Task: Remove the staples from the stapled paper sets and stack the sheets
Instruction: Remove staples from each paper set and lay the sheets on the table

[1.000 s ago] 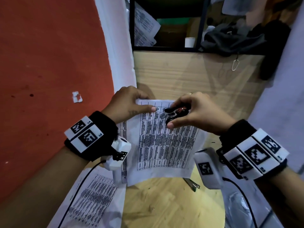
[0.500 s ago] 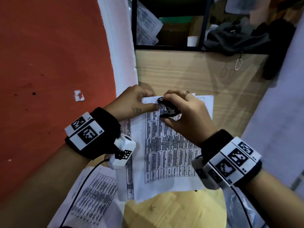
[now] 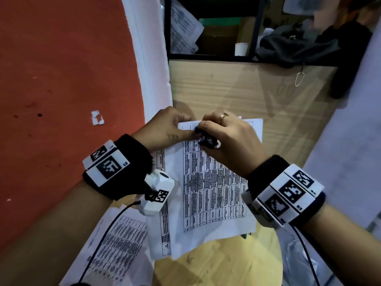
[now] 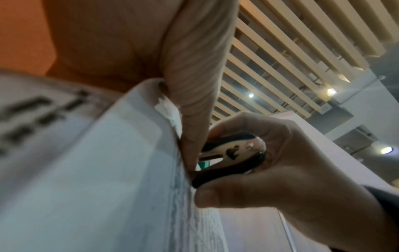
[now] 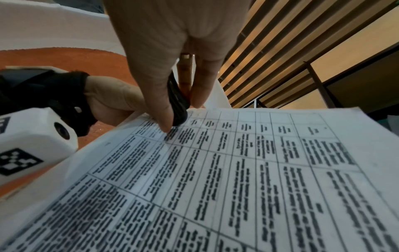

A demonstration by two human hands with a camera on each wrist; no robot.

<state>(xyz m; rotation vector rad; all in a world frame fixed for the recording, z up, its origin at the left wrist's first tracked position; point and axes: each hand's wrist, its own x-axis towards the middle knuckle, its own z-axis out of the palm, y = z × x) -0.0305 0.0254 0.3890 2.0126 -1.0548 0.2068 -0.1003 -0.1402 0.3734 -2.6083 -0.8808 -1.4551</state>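
Observation:
A stapled set of printed table sheets (image 3: 210, 193) lies across a round wooden top (image 3: 216, 265). My left hand (image 3: 181, 131) pinches the set's top left corner, thumb (image 4: 194, 102) on top. My right hand (image 3: 206, 135) grips a black staple remover (image 3: 208, 141) between thumb and fingers. The remover's jaws are at that same corner, right beside my left thumb. In the left wrist view the staple remover (image 4: 235, 150) shows a chrome side and points at the paper's edge (image 4: 179, 153). The staple itself is hidden. The right wrist view shows the staple remover (image 5: 176, 95) standing on the sheet (image 5: 237, 170).
Another printed sheet (image 3: 115, 244) lies at the lower left, and one more sheet (image 3: 160, 223) pokes out under the set. A wooden desk (image 3: 226, 89) stands behind, below a shelf holding papers, a paper cup (image 3: 241, 48) and dark cloth (image 3: 299, 46). Red floor (image 3: 61, 79) is on the left.
My right hand has carried the staple remover up and left, from the sheet's middle top to its corner by my left thumb. The paper set has shifted away from me a little.

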